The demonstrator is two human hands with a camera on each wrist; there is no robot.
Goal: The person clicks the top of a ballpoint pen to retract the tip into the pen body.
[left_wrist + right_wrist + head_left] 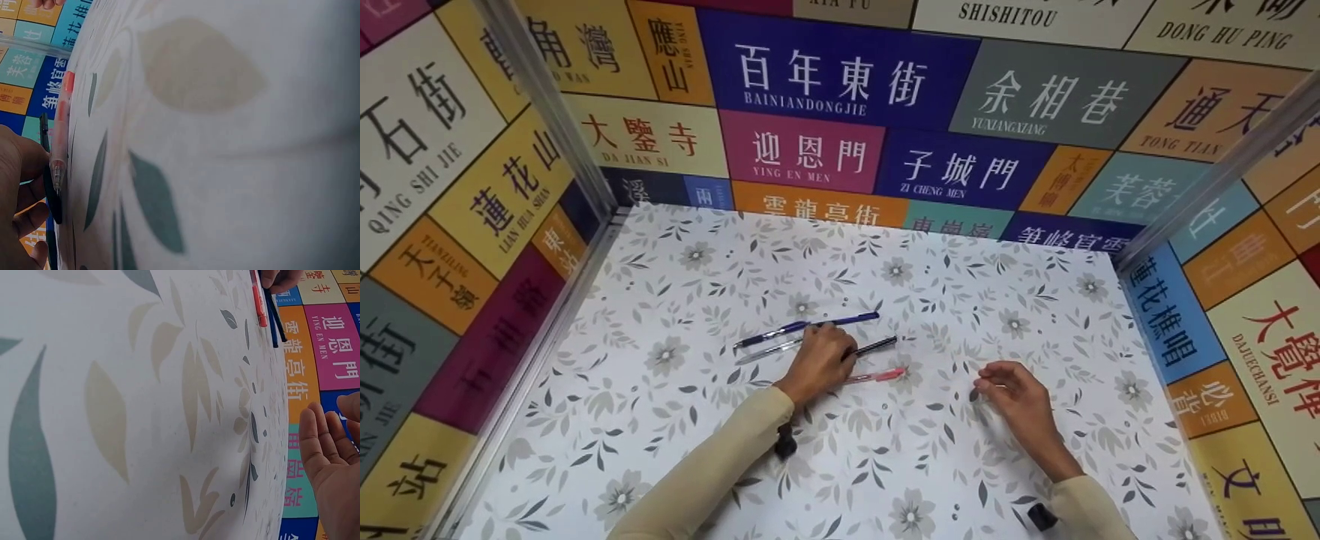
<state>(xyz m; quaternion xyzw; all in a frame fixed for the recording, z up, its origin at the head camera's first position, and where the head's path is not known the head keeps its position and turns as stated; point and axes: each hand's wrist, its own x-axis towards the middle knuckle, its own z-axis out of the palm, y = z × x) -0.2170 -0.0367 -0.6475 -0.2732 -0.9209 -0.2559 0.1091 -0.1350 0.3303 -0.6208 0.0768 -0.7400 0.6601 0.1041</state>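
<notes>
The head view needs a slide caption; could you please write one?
Left hand at a black pen beside other pens on a floral surface, right hand apart.

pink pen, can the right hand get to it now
Likely yes: the right hand looks empty, and only patterned tabletop lies between it and the pink pen; the left hand is near its far end.

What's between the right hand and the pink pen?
No object: bare floral surface lies between the right hand and pink pen, seen in the head view.
</notes>
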